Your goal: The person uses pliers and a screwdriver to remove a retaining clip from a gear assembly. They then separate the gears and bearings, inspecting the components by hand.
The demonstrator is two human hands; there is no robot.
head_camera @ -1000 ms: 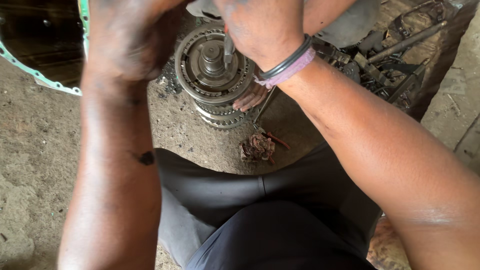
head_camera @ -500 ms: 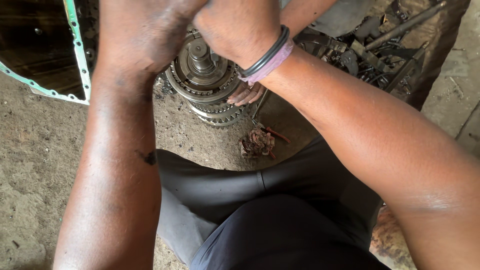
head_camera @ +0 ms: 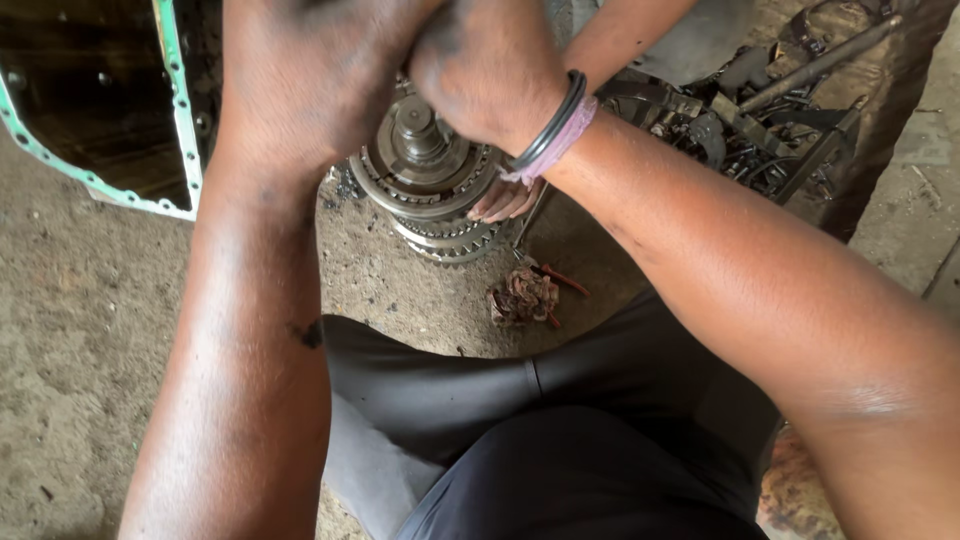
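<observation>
Two own hands at top centre of the frame: left hand (head_camera: 310, 70) and right hand (head_camera: 485, 65), pressed close together above one gear stack (head_camera: 430, 185). Grip of each impossible to tell, fingers hidden behind the backs of the hands and cut by the top edge. One other person's hand (head_camera: 505, 200), fingertips touching the stack's right side. Two bands (head_camera: 555, 130) on the right wrist, one black, one pink. One green-rimmed metal cover (head_camera: 175, 130) at upper left, one crumpled rag (head_camera: 522, 297) on the ground below the stack, one pile of dark scrap parts (head_camera: 770, 120) at upper right.

Compared with half a second ago: hands closer together, covering more of the stack; view shifted slightly.

Stack round, toothed, greasy steel, short shaft upright at centre. Ground rough, dusty concrete.
</observation>
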